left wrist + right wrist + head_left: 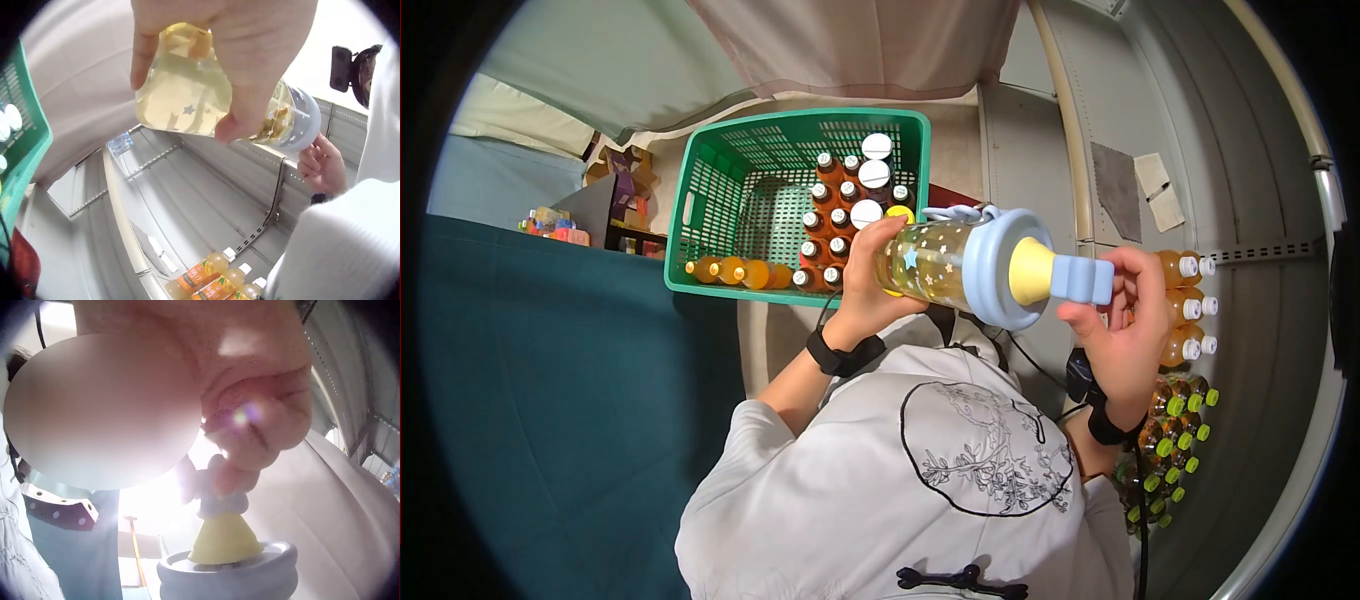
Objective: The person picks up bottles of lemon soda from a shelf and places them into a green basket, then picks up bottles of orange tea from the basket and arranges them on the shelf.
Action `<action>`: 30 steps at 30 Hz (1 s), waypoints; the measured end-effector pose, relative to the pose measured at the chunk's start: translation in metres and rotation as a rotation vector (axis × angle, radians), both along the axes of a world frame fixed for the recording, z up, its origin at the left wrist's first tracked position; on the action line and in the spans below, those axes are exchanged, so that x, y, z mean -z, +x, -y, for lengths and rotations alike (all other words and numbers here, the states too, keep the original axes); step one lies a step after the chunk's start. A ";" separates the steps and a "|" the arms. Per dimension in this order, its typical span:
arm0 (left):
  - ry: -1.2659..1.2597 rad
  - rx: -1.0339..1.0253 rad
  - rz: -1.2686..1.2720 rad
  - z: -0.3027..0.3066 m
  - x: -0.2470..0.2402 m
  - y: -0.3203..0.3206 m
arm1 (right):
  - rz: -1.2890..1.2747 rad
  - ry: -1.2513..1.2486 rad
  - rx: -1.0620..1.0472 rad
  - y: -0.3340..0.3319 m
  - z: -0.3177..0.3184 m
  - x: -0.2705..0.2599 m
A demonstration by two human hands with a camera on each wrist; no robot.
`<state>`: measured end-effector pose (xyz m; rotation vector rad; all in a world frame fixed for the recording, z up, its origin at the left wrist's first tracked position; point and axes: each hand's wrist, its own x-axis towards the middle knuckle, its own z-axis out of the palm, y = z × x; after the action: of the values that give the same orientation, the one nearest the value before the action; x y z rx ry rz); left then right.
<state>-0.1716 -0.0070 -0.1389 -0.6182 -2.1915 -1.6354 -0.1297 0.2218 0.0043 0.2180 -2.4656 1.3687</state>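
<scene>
A clear bottle with star prints [930, 262] and pale yellow liquid lies tilted in front of the chest. Its light-blue lid carries a yellow cone [1030, 270] topped by a light-blue knob [1083, 279]. My left hand [870, 290] grips the bottle's base end, thumb and fingers round the body [181, 94]. At the lid end, my right hand [1135, 315] has its curled fingers and thumb around the knob; in the right wrist view the fingers of this hand [250, 425] meet the knob [222, 494] above the yellow cone [225, 540].
A green basket [800, 116] behind the left hand holds brown bottles [827, 170], white-capped containers [874, 174] and orange bottles lying at its front [760, 274]. On the right shelf stand orange drinks [1180, 305] and green-capped bottles [1170, 445]. Dark green cloth [570, 400] covers the left side.
</scene>
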 end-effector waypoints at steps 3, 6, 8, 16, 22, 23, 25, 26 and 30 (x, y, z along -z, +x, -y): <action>-0.012 0.005 -0.008 0.000 0.001 0.000 | -0.016 0.069 -0.017 -0.004 -0.003 0.000; -0.003 0.001 0.000 0.000 0.001 -0.001 | -0.183 0.066 -0.109 -0.006 0.000 -0.003; 0.000 0.001 0.004 0.002 0.001 -0.003 | -0.041 0.102 -0.070 -0.001 -0.002 0.000; -0.025 0.007 0.035 0.003 -0.004 -0.002 | -0.078 0.032 -0.136 -0.003 0.000 -0.002; -0.023 0.040 0.053 0.003 -0.004 -0.003 | -0.031 -0.062 -0.123 0.000 0.000 0.002; -0.023 0.036 0.060 0.003 -0.005 -0.003 | -0.031 -0.073 -0.093 -0.001 -0.002 0.006; -0.015 0.051 0.065 0.003 -0.006 -0.003 | -0.004 -0.093 -0.048 -0.003 -0.008 0.013; -0.011 0.074 0.077 0.003 -0.006 -0.003 | -0.013 -0.091 -0.050 -0.005 -0.007 0.011; -0.002 0.156 0.091 0.000 -0.009 -0.006 | -0.115 -0.034 -0.114 -0.008 -0.004 -0.002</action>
<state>-0.1778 -0.0070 -0.1302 -0.7454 -2.2591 -1.7719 -0.1379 0.2259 0.0061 0.4227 -2.3654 1.4014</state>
